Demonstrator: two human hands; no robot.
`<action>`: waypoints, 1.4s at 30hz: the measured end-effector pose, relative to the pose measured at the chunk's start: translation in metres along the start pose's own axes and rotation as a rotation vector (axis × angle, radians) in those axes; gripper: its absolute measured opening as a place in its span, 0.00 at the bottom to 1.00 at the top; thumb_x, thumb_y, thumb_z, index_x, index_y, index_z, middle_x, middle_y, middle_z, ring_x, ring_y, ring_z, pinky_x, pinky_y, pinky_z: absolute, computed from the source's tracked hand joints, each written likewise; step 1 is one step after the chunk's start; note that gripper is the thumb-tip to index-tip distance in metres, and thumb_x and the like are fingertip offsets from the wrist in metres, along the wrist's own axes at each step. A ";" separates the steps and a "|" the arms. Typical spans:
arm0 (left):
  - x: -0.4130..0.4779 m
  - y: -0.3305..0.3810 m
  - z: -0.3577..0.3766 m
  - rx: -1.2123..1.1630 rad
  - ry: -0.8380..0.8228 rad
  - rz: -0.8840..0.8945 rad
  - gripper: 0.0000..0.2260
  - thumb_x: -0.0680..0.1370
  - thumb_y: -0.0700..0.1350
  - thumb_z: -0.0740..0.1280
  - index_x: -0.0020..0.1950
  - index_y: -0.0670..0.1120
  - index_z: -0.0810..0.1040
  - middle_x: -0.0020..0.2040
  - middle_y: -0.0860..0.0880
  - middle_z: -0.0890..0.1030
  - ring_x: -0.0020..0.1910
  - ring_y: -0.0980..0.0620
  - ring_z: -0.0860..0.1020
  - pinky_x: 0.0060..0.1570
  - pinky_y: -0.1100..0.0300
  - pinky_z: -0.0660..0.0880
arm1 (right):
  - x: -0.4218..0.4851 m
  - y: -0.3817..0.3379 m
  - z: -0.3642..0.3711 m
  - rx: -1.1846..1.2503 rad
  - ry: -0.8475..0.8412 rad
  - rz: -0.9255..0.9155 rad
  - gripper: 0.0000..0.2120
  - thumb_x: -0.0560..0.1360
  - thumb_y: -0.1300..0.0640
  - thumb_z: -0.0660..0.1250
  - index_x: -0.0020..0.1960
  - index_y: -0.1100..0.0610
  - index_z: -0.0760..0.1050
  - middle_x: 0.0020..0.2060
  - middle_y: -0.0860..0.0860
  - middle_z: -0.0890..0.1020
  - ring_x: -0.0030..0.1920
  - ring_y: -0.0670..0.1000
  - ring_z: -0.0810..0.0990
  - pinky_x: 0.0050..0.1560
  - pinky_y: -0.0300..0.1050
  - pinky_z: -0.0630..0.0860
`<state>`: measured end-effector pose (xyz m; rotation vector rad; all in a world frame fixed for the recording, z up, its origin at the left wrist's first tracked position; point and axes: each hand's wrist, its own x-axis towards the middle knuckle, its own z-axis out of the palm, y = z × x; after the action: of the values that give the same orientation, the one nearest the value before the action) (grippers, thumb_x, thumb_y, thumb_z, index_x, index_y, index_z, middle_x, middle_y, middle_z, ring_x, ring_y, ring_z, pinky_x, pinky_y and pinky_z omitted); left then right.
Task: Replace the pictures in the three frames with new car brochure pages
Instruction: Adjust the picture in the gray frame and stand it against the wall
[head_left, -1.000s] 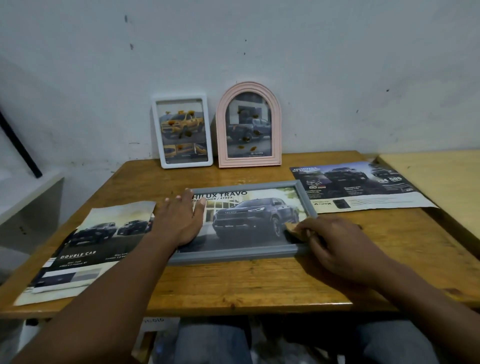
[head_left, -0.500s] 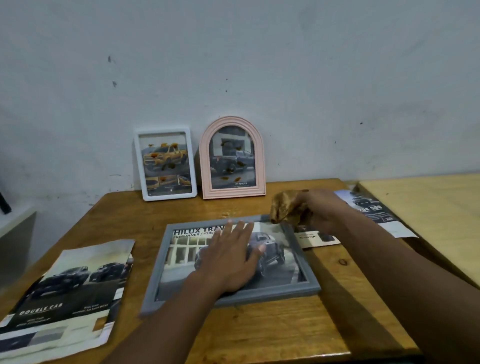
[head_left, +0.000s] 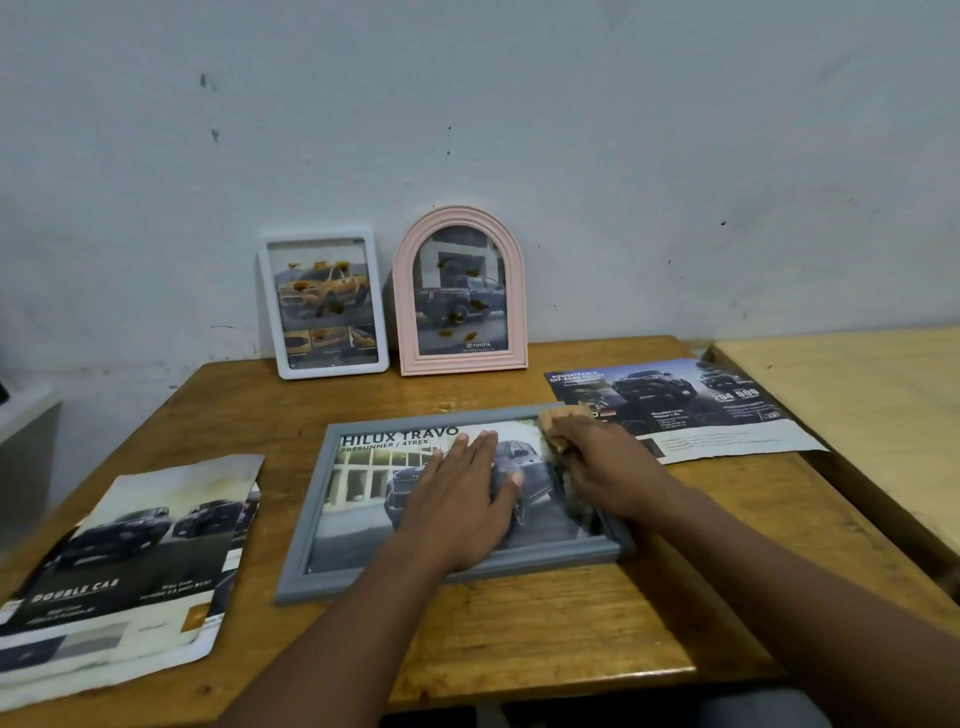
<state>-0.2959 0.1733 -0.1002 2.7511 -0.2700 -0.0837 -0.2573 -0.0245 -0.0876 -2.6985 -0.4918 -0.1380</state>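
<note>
Wall (head_left: 519, 104): it closed off the far edge of the surface, pale and marked with a few dark specks.
Surface (head_left: 519, 639): you had bare wood between the grey frame and the near edge, and a narrower bare strip in front of the two standing frames.
Side table (head_left: 857, 395): a lighter top butted against the right edge of your surface, and its visible part was bare.
Grey frame (head_left: 322, 577): it lay flat in the middle, turned slightly askew. It held a page headed HILUX TRAVO with a dark pickup.
Left page (head_left: 130, 561): a creased brochure page with dark pickups lay near the left edge, just apart from the grey frame.
Right page (head_left: 727, 410): a blue-toned brochure page lay at the far right, reaching to the side table. Its near corner was tucked behind your right wrist.
Pink frame (head_left: 405, 322): arched, it leaned on the wall and held a dark pickup picture with brown spots across the front.
White frame (head_left: 268, 312): it stood just left of the pink one and held a yellow pickup picture, spotted likewise.
Left grip (head_left: 462, 499): it lay flat with straight fingers, pressing on the grey frame's picture.
Right grip (head_left: 597, 467): its fingers curled round a tan wad (head_left: 563, 421) at the grey frame's far right corner.
</note>
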 end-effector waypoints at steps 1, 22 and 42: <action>0.000 0.001 -0.001 -0.005 0.003 -0.004 0.30 0.86 0.61 0.48 0.84 0.51 0.47 0.84 0.51 0.49 0.82 0.51 0.45 0.78 0.54 0.42 | -0.012 -0.004 -0.002 0.000 0.006 0.001 0.16 0.74 0.61 0.60 0.60 0.57 0.76 0.54 0.56 0.79 0.54 0.59 0.78 0.50 0.51 0.75; 0.007 -0.003 -0.013 -0.696 0.219 -0.222 0.26 0.80 0.65 0.56 0.71 0.52 0.76 0.72 0.49 0.76 0.71 0.46 0.72 0.73 0.45 0.65 | -0.111 -0.110 0.045 -0.073 -0.012 -0.156 0.32 0.77 0.49 0.53 0.79 0.60 0.57 0.78 0.57 0.61 0.79 0.54 0.54 0.78 0.51 0.48; -0.077 -0.005 0.003 0.227 -0.001 0.225 0.26 0.87 0.56 0.49 0.84 0.48 0.53 0.84 0.50 0.51 0.83 0.52 0.47 0.80 0.54 0.46 | -0.022 -0.044 0.040 -0.072 0.102 0.177 0.27 0.81 0.42 0.47 0.71 0.58 0.67 0.70 0.59 0.72 0.74 0.59 0.64 0.72 0.59 0.64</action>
<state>-0.3707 0.1921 -0.1027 2.9208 -0.6221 0.0055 -0.2927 0.0219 -0.1121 -2.7725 -0.2209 -0.2472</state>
